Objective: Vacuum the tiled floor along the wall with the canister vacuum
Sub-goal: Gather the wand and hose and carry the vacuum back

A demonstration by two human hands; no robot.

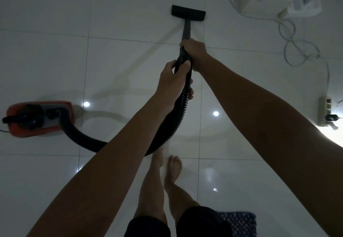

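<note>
Red canister vacuum [39,118], black ribbed hose [178,117]

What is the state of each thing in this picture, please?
Left hand: grips the hose.
Right hand: grips the wand.
Hose: curved, joined to the canister.
Floor nozzle: flat on the tiles.
Canister: standing on the floor.
Power strip: one black plug in it.
White cable: lying in loose loops.

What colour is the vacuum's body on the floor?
Red, with a grey and black top; the canister shows in the head view, at left.
</note>
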